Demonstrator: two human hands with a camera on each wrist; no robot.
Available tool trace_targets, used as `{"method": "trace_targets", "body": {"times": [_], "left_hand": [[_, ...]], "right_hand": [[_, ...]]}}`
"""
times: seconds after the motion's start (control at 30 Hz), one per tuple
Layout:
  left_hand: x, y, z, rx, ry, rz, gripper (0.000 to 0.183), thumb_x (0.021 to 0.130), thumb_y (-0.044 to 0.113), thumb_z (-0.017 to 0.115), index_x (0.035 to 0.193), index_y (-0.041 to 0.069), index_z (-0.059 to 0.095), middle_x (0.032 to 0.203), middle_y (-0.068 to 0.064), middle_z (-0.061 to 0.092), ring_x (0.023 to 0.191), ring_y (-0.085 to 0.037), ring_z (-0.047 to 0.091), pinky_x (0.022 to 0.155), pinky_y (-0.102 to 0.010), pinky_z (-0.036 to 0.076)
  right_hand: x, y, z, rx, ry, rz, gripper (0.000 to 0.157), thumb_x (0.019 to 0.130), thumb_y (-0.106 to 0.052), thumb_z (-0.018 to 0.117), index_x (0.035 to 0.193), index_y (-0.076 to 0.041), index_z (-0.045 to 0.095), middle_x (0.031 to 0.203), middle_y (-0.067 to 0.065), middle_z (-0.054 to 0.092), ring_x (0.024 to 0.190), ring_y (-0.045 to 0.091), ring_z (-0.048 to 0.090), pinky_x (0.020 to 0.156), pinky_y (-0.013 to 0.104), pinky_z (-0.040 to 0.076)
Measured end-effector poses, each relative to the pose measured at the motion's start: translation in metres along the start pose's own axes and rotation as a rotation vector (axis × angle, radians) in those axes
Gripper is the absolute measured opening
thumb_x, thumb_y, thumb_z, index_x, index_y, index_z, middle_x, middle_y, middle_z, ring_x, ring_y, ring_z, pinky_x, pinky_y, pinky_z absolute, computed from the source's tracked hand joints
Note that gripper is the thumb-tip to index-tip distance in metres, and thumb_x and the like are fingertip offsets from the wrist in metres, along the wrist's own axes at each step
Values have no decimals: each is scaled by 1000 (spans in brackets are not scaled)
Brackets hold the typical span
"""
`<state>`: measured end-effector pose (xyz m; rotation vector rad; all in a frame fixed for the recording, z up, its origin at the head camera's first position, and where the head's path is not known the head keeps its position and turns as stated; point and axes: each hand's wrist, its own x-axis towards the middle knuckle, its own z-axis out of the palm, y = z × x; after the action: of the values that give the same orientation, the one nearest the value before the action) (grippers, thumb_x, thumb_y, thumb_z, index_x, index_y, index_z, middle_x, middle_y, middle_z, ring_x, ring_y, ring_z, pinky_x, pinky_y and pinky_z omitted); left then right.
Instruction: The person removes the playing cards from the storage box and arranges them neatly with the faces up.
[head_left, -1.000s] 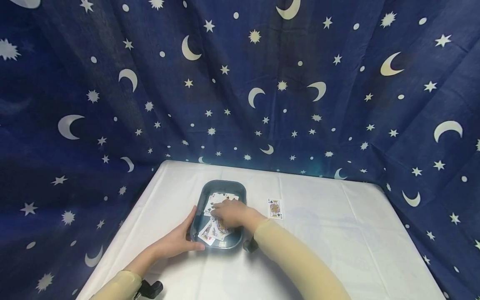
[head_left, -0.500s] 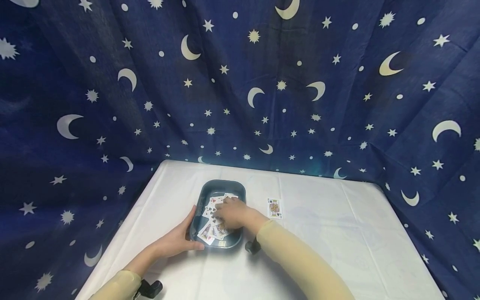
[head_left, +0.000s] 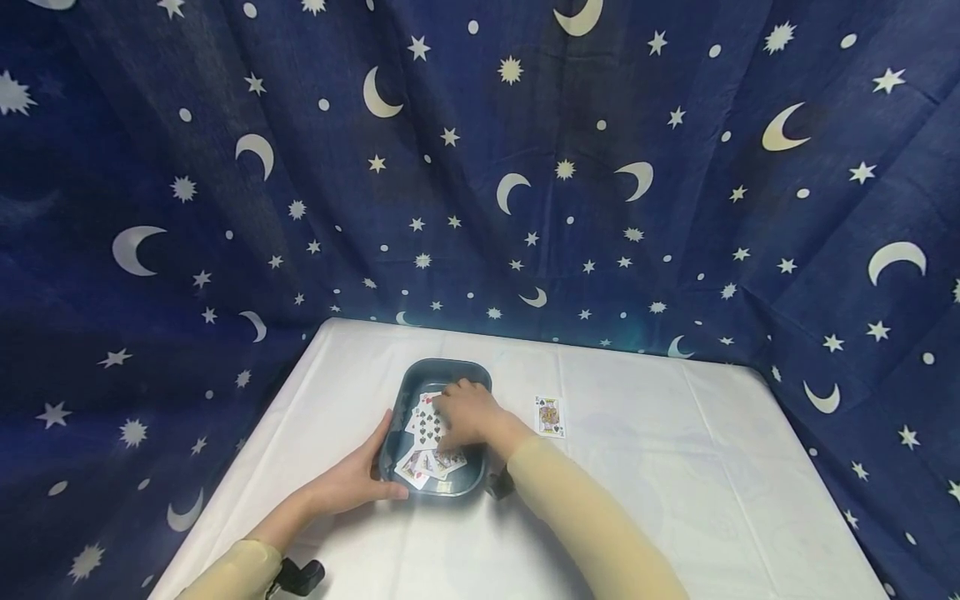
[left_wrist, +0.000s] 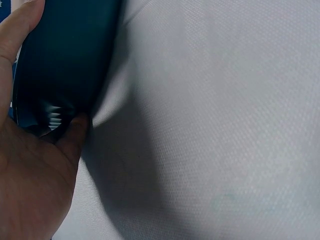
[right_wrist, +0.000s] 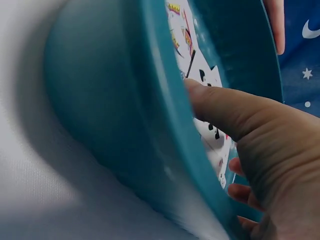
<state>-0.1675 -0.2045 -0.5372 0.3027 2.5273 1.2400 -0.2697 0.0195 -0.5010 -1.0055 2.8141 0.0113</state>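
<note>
My left hand (head_left: 352,475) steadies the left side of a dark teal plastic tray (head_left: 446,367). In the head view its thumb lies along the near rim and its fingers along the left wall. Inside the tray lies a loose pile of playing cards, with a ten of spades (head_left: 428,429) on top. Face cards (head_left: 413,468) fan out at the near end. My right hand (head_left: 471,415) reaches over the tray's right rim, thumb and fingers spread over the cards. In the right wrist view, the thumb (right_wrist: 225,105) touches a spade card (right_wrist: 214,77); the other fingers are partly hidden.
A single king of spades (head_left: 550,417) lies face up to the right of the tray. A white cloth (head_left: 675,483) covers the table. Behind and beside it hangs a dark blue curtain (head_left: 450,183) with moons and stars.
My right hand has drawn its fingers across the cards and now sits slightly farther back, baring the ten of spades. Cards in the pile have shifted. My left hand has stayed at the tray.
</note>
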Motion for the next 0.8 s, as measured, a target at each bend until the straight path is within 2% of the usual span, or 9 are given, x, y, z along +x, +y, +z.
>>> {"method": "trace_targets", "body": {"times": [0.4, 0.63, 0.8], "left_hand": [[0, -2, 0, 18, 1, 3, 123, 64, 52, 79, 145, 40, -12, 155, 4, 0, 140, -20, 8, 108, -39, 20], [0, -1, 0, 2, -2, 8, 122, 63, 53, 78, 144, 41, -13, 155, 0, 0, 140, -24, 10, 107, -39, 24], [-1, -1, -1, -5, -8, -4, 123, 62, 55, 79, 144, 42, -13, 155, 4, 0, 140, -20, 12, 106, -37, 27]], "right_hand": [[4, -5, -3, 47, -54, 68, 95, 53, -65, 78, 131, -17, 53, 129, 3, 49, 120, 25, 42, 104, 49, 28], [5, -5, -3, 72, -54, 67, 92, 54, -65, 77, 129, -17, 55, 124, 3, 50, 113, 24, 44, 101, 47, 32], [6, -4, -2, 91, -57, 73, 91, 55, -64, 77, 131, -18, 54, 126, 3, 49, 114, 23, 43, 102, 47, 31]]}}
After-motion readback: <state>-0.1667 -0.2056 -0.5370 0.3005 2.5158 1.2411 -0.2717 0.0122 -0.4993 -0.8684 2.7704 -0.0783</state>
